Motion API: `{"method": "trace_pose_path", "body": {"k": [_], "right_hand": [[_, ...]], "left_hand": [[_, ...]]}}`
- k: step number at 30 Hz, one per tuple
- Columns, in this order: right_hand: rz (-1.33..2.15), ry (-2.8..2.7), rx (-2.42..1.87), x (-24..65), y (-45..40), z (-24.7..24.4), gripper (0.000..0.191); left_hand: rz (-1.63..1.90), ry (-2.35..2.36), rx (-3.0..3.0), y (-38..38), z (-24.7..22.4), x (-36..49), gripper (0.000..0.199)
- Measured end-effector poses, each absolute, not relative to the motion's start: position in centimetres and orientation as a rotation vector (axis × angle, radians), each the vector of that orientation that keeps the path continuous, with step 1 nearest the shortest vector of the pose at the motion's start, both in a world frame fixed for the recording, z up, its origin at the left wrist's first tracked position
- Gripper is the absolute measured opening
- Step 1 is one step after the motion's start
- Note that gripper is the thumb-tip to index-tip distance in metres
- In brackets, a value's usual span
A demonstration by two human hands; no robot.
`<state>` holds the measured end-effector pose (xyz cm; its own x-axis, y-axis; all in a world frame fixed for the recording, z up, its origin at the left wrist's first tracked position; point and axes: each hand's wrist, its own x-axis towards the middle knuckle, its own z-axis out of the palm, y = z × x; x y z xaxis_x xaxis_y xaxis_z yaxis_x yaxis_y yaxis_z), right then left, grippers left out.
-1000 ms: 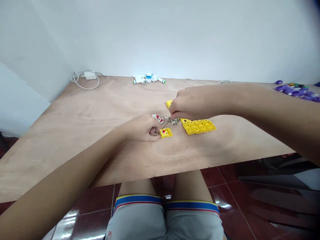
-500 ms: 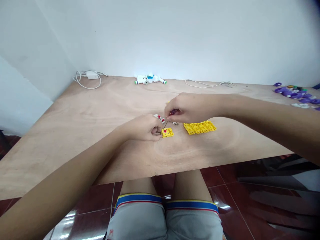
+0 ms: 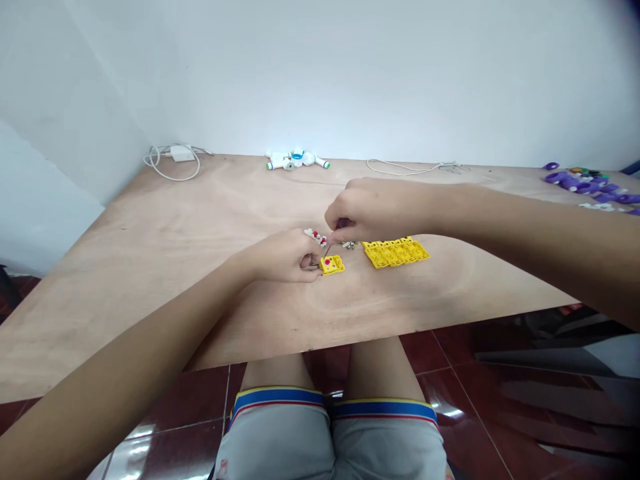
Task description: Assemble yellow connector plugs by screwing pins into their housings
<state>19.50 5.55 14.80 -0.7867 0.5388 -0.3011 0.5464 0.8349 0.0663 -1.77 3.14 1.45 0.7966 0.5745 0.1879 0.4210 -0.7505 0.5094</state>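
Note:
My left hand [image 3: 283, 257] rests on the plywood table, its curled fingers pinching the left edge of a small yellow plastic plate with a red dot [image 3: 332, 265]. My right hand [image 3: 375, 210] hangs just above and beyond that plate, its fingertips closed on a small dark tool. The tool's thin metal shaft [image 3: 327, 248] points down towards the plate, and its tip is hidden. Small metal screws [image 3: 349, 245] lie just right of the fingers. A white part with red spots [image 3: 315, 236] sits near my left hand. A row of joined yellow plastic pieces [image 3: 395, 253] lies to the right.
The plywood table [image 3: 150, 267] ends in a front edge above my grey shorts [image 3: 275, 433] and the red tile floor. A white charger [image 3: 181, 154], white plastic fittings [image 3: 297, 159] and a white cable [image 3: 410, 166] lie along the wall. Purple bottle caps [image 3: 585, 183] lie far right.
My right hand has moved left and down, nearer the small yellow plate. The row of yellow pieces and the screws, partly covered a second ago, now show. My left hand has barely moved.

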Motion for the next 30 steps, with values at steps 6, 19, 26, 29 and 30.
{"method": "trace_pose_path", "body": {"k": [6, 19, 26, 29, 30], "right_hand": [[0.011, 2.616, 1.029, 19.24, 5.11, 14.42, 0.049], [-0.302, 2.729, 0.924, 19.58, 5.53, 14.8, 0.03], [-0.499, 2.731, 0.954, 19.54, 5.14, 14.55, 0.032], [-0.473, 2.717, 1.016, 19.48, 5.06, 14.68, 0.029], [-0.484, 2.715, 1.026, 19.49, 5.05, 14.69, 0.03]], "left_hand": [[0.465, 0.734, 2.52, 3.18, 1.44, -1.79, 0.026], [0.455, 0.77, 2.499, 2.97, 1.78, -1.72, 0.027], [0.427, 0.793, 2.489, 2.89, 1.92, -1.65, 0.026], [0.428, 0.8, 2.483, 2.85, 1.95, -1.65, 0.025], [0.43, 0.801, 2.482, 2.86, 1.93, -1.66, 0.024]]}}
